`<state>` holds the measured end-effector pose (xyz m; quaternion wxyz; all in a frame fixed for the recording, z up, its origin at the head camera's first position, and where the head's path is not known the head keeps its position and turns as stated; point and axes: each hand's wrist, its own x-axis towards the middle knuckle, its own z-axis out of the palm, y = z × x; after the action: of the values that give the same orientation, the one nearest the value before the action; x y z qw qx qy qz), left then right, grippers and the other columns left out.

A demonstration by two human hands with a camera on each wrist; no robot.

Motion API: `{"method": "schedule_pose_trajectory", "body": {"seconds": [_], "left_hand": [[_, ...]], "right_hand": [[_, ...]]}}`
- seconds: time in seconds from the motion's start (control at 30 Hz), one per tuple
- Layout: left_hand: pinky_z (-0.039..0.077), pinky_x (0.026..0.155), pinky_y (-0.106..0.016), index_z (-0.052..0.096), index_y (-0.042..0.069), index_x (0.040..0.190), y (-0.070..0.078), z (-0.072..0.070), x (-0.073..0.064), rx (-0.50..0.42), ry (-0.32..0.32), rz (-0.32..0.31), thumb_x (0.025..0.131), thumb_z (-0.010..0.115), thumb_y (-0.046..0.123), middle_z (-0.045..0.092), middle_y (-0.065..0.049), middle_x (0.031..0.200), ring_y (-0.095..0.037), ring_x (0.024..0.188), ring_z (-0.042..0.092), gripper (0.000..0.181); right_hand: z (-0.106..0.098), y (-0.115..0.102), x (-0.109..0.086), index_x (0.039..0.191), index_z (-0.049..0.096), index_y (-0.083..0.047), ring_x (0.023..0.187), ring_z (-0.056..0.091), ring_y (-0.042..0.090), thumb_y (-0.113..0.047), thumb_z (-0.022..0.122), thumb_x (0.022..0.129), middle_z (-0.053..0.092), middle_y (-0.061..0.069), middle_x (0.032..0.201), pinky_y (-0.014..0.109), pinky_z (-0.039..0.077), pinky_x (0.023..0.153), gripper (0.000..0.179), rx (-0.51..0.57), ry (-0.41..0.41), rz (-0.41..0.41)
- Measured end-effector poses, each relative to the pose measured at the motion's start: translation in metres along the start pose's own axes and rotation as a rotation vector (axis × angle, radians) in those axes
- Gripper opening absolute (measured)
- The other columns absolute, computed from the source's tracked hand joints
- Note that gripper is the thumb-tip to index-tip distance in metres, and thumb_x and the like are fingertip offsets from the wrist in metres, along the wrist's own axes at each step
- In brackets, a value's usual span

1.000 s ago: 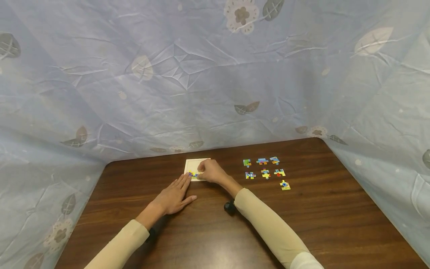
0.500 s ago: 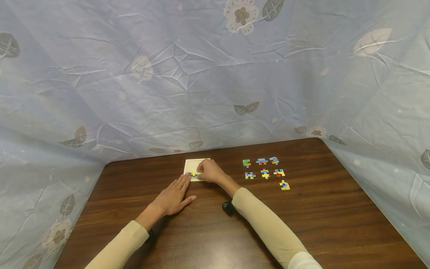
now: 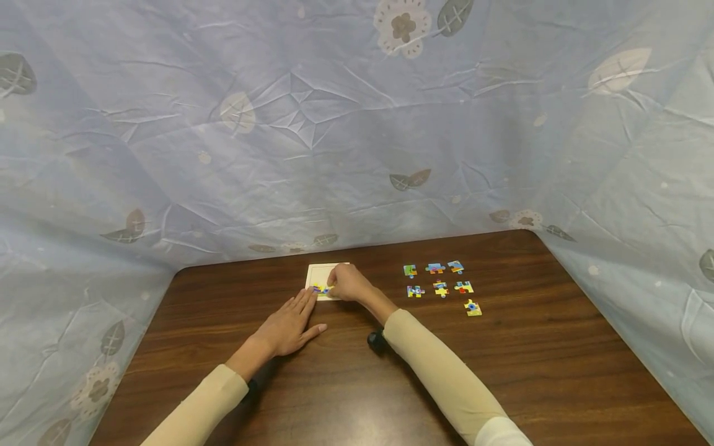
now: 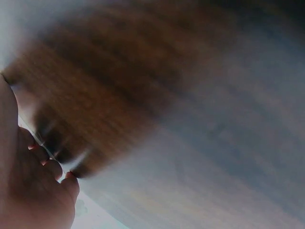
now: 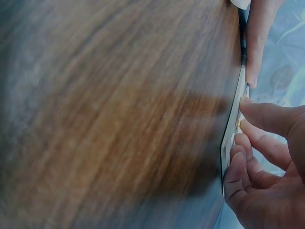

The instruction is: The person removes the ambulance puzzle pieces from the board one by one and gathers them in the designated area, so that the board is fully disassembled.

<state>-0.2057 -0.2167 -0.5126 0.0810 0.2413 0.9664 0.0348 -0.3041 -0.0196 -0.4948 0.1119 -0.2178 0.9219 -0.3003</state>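
A pale square puzzle tray (image 3: 317,273) lies near the back of the table, with colourful jigsaw pieces (image 3: 320,288) along its front left. My left hand (image 3: 286,327) lies flat, fingers straight and fingertips on the tray's front left corner. Over the tray's front right part, my right hand (image 3: 351,284) has its thumb and index finger pinched on a puzzle piece, mostly hidden by the fingers. In the right wrist view a bit of yellow shows between that thumb and index finger, right at the tray's edge (image 5: 230,126). The left wrist view shows the left hand's fingertips (image 4: 53,168) from below.
Several loose puzzle pieces (image 3: 440,288) lie spread out on the brown wooden table (image 3: 357,384), right of the tray. Behind the table and at both sides hangs a pale blue patterned cloth (image 3: 334,155).
The right wrist and forearm have shifted slightly left, while the fingers stay at the same part of the tray. The left hand and the loose pieces have kept their places.
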Motion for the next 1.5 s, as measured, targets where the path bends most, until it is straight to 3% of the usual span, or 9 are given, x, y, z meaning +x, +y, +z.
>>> {"method": "schedule_pose_trajectory", "body": {"seconds": [0.33, 0.53, 0.83, 0.97, 1.17, 1.27, 1.5], "left_hand": [[0.025, 0.133, -0.056, 0.02, -0.002, 0.166, 0.003, -0.003, 0.0, -0.011, 0.004, -0.003, 0.111, 0.039, 0.059, 0.013, -0.02, 0.177, -0.038, 0.164, 0.018, 0.084], [0.024, 0.133, -0.055, 0.02, -0.002, 0.166, 0.003, -0.003, -0.001, -0.019, -0.001, -0.012, 0.11, 0.038, 0.06, 0.013, -0.02, 0.177, -0.038, 0.165, 0.018, 0.085], [0.026, 0.132, -0.057, 0.02, -0.003, 0.166, 0.004, -0.003, -0.003, -0.011, 0.006, -0.001, 0.111, 0.039, 0.058, 0.014, -0.022, 0.176, -0.039, 0.164, 0.02, 0.084], [0.027, 0.132, -0.057, 0.022, -0.004, 0.165, 0.004, -0.003, -0.002, -0.011, 0.019, 0.005, 0.111, 0.04, 0.057, 0.015, -0.022, 0.176, -0.039, 0.163, 0.021, 0.084], [0.027, 0.132, -0.056, 0.02, -0.002, 0.166, 0.003, 0.0, -0.001, 0.0, 0.01, -0.004, 0.111, 0.038, 0.059, 0.014, -0.021, 0.176, -0.038, 0.164, 0.02, 0.084], [0.026, 0.132, -0.056, 0.021, -0.002, 0.166, 0.003, 0.001, -0.001, -0.004, 0.013, -0.006, 0.11, 0.039, 0.059, 0.014, -0.02, 0.176, -0.038, 0.164, 0.02, 0.084], [0.025, 0.133, -0.056, 0.02, -0.002, 0.166, 0.003, -0.001, -0.001, -0.009, 0.007, -0.014, 0.11, 0.038, 0.059, 0.014, -0.021, 0.176, -0.038, 0.164, 0.019, 0.085]], "right_hand": [[-0.002, -0.002, 0.001, 0.114, 0.075, 0.002, 0.094, 0.066, 0.02, -0.009, 0.082, 0.089, 0.077, 0.012, 0.116, 0.039, 0.061, 0.1, 0.029, -0.018, -0.024, -0.006], [0.001, -0.001, 0.002, 0.114, 0.074, 0.003, 0.084, 0.062, 0.017, -0.008, 0.082, 0.088, 0.077, 0.013, 0.111, 0.039, 0.062, 0.095, 0.029, 0.002, -0.019, 0.0], [0.0, -0.003, -0.002, 0.107, 0.075, 0.0, 0.087, 0.064, 0.018, -0.009, 0.084, 0.086, 0.077, 0.011, 0.106, 0.038, 0.061, 0.093, 0.025, -0.024, 0.014, -0.015], [0.0, -0.005, -0.004, 0.104, 0.073, -0.002, 0.082, 0.062, 0.018, -0.006, 0.083, 0.085, 0.076, 0.01, 0.102, 0.035, 0.061, 0.086, 0.022, -0.014, 0.039, -0.01], [0.002, -0.008, -0.007, 0.102, 0.071, -0.003, 0.067, 0.053, 0.014, 0.006, 0.069, 0.085, 0.074, 0.009, 0.1, 0.025, 0.05, 0.063, 0.02, 0.026, 0.041, 0.008], [0.001, -0.008, -0.009, 0.103, 0.071, -0.004, 0.067, 0.056, 0.013, 0.009, 0.066, 0.086, 0.075, 0.01, 0.096, 0.022, 0.049, 0.061, 0.022, 0.085, 0.078, 0.011], [-0.017, -0.004, -0.02, 0.099, 0.079, -0.006, 0.075, 0.073, 0.015, -0.004, 0.08, 0.089, 0.08, 0.009, 0.09, 0.025, 0.059, 0.063, 0.01, 0.27, 0.182, 0.004]]}}
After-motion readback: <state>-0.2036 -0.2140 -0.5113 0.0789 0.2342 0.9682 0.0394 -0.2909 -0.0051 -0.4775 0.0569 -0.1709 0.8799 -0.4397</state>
